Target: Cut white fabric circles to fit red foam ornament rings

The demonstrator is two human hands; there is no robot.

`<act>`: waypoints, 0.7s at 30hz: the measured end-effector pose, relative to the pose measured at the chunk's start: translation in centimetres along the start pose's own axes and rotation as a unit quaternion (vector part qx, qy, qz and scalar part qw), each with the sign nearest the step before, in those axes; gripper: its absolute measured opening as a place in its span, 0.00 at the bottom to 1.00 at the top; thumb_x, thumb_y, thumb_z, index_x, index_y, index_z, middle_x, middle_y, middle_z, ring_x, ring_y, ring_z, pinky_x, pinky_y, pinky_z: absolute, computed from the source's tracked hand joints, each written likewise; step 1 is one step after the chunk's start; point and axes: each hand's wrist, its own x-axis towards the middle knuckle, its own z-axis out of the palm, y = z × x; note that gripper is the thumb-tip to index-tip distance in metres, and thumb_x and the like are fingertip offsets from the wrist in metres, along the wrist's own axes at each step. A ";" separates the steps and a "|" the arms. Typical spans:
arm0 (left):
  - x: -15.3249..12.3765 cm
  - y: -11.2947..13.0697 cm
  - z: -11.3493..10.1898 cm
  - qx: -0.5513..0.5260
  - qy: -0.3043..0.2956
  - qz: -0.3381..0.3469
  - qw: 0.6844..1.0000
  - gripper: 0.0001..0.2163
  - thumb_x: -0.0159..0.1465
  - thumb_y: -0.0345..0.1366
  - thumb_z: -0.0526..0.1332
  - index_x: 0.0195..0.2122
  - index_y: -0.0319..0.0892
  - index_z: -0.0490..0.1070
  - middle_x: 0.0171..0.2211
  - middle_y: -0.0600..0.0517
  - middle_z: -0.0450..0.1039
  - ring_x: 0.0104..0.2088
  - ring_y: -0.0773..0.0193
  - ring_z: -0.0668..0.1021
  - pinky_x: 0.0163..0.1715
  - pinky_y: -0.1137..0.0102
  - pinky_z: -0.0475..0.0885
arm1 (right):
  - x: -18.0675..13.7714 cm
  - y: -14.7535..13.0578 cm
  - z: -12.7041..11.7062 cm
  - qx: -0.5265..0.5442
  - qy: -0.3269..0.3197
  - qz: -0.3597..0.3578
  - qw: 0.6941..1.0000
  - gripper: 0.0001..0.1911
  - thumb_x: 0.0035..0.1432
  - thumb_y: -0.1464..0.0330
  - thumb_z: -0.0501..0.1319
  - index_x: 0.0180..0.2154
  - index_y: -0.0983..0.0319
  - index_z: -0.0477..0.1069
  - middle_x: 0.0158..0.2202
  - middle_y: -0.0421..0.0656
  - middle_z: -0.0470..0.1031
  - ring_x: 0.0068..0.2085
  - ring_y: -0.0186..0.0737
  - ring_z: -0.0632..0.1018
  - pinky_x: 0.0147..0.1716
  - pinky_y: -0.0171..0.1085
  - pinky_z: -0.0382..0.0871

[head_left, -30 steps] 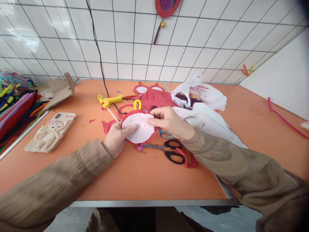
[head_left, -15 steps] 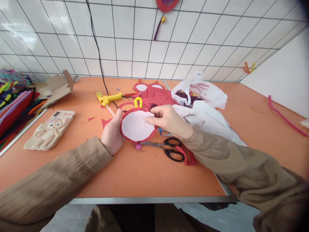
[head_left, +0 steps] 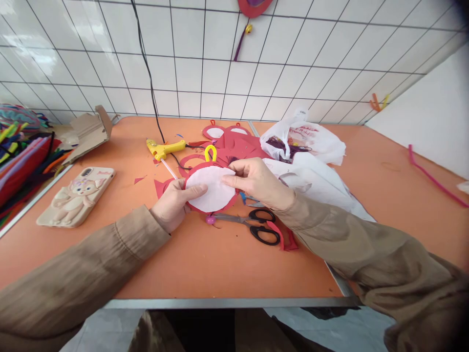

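Note:
A round red craft ornament (head_left: 231,199) with a white paper disc (head_left: 216,193) on its face is held between my two hands above the table. A yellow loop (head_left: 210,153) stands at its top, and a purple bead (head_left: 210,220) shows just below its lower edge. My left hand (head_left: 176,203) grips the left side, thumb pressed flat on the white disc. The right edge of the disc is pinched between the thumb and fingers of my right hand (head_left: 258,181). Scissors (head_left: 249,222) with black handles lie just below the ornament.
A yellow glue gun (head_left: 164,148) with a cord lies behind my left hand. On the left are a phone in a figured case (head_left: 76,195) and a cardboard piece (head_left: 90,134). Red sheets (head_left: 242,149), a white plastic bag (head_left: 322,142) and white paper (head_left: 322,183) lie behind my right hand.
My left thumb has moved from the ornament's left edge onto the white disc. The ornament has shifted very slightly; my right hand keeps its pinch.

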 end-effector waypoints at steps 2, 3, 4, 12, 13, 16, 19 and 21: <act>0.0 0.2 0.1 -0.015 0.007 -0.005 1.000 0.12 0.49 0.39 0.72 0.30 0.36 0.79 0.27 0.46 0.80 0.28 0.58 0.80 0.25 0.70 0.73 | 0.0 0.1 0.0 0.004 -0.003 0.003 1.000 0.17 0.48 0.63 0.64 0.18 0.62 0.58 0.17 0.33 0.54 0.22 0.27 0.58 0.20 0.32 0.49; 0.0 0.3 0.1 -0.023 0.010 -0.006 1.000 0.14 0.52 0.42 0.69 0.33 0.36 0.79 0.30 0.45 0.81 0.30 0.55 0.80 0.25 0.69 0.73 | 0.0 0.1 0.0 0.006 -0.006 0.004 1.000 0.17 0.48 0.63 0.64 0.18 0.62 0.59 0.18 0.33 0.55 0.22 0.27 0.59 0.21 0.32 0.50; 0.1 0.3 0.1 -0.030 0.010 -0.008 0.999 0.16 0.54 0.46 0.67 0.36 0.37 0.79 0.32 0.44 0.81 0.33 0.52 0.81 0.26 0.67 0.74 | 0.0 0.2 0.0 0.008 -0.008 0.005 1.000 0.16 0.49 0.63 0.63 0.19 0.62 0.59 0.18 0.33 0.56 0.22 0.28 0.60 0.21 0.32 0.50; 0.2 0.8 -0.1 -0.058 -0.045 -0.034 0.997 0.34 0.55 0.65 0.56 0.46 0.39 0.77 0.39 0.40 0.81 0.46 0.41 0.79 0.41 0.58 0.74 | 0.0 0.4 0.0 0.010 -0.011 0.002 1.000 0.16 0.50 0.64 0.62 0.19 0.62 0.59 0.18 0.34 0.58 0.21 0.28 0.61 0.21 0.32 0.51; 0.2 0.8 0.0 -0.061 -0.049 -0.032 0.996 0.34 0.55 0.65 0.56 0.46 0.39 0.77 0.40 0.40 0.81 0.46 0.41 0.79 0.41 0.58 0.74 | 0.1 0.4 0.0 0.009 -0.011 0.001 1.000 0.15 0.50 0.64 0.62 0.19 0.62 0.59 0.18 0.34 0.58 0.21 0.28 0.62 0.21 0.32 0.51; 0.2 0.8 -0.1 -0.058 -0.043 -0.031 0.997 0.33 0.55 0.65 0.56 0.45 0.40 0.78 0.39 0.41 0.81 0.45 0.42 0.80 0.40 0.59 0.75 | 0.1 0.4 0.0 0.009 -0.012 -0.003 1.000 0.15 0.49 0.65 0.63 0.19 0.62 0.59 0.17 0.34 0.59 0.21 0.28 0.62 0.21 0.32 0.51; 0.2 0.5 -0.2 -0.029 -0.018 -0.022 0.999 0.29 0.53 0.61 0.63 0.42 0.40 0.79 0.36 0.43 0.82 0.42 0.44 0.81 0.35 0.61 0.76 | 0.0 0.4 0.0 0.002 -0.015 -0.002 1.000 0.15 0.50 0.64 0.63 0.19 0.62 0.60 0.17 0.34 0.59 0.21 0.28 0.62 0.21 0.32 0.51; 0.2 0.2 -0.1 -0.003 -0.004 -0.001 1.000 0.23 0.49 0.52 0.70 0.38 0.39 0.80 0.33 0.43 0.82 0.38 0.46 0.82 0.31 0.63 0.76 | 0.0 0.3 0.1 -0.006 -0.018 0.001 1.000 0.15 0.51 0.63 0.62 0.19 0.62 0.60 0.17 0.34 0.59 0.21 0.28 0.61 0.20 0.32 0.50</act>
